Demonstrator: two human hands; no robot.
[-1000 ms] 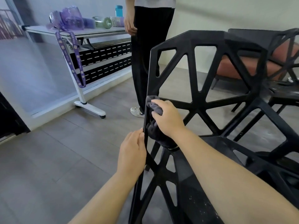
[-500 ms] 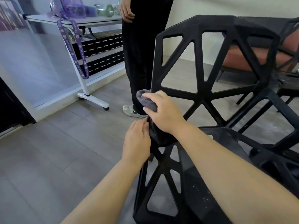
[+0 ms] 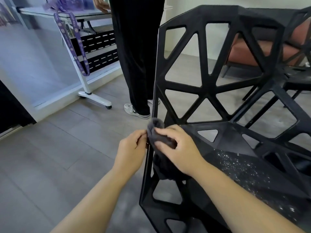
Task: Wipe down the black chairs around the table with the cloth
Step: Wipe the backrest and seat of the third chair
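1. Because wiping is under way on it, black chair [image 3: 208,91] fills the right of the view: open lattice back upright, seat [image 3: 235,145] sloping toward the camera, pale specks on its near part, likely dust yet to clean.
2. Second black chair [image 3: 301,78] just behind at the right edge, probably next in line.
3. White table [image 3: 84,78] at upper left, purple lanyard [image 3: 79,47] hanging off its edge; bystander's black trousers [image 3: 136,52] beside it.
4. Right hand [image 3: 176,148] clamped on the grey cloth [image 3: 156,132], pressing it onto the chair's left frame edge where back meets seat, seemingly to rub that strut.
5. Left hand [image 3: 131,152] curled narrow, fingertips touching the same edge and the cloth, apparently steadying the frame.
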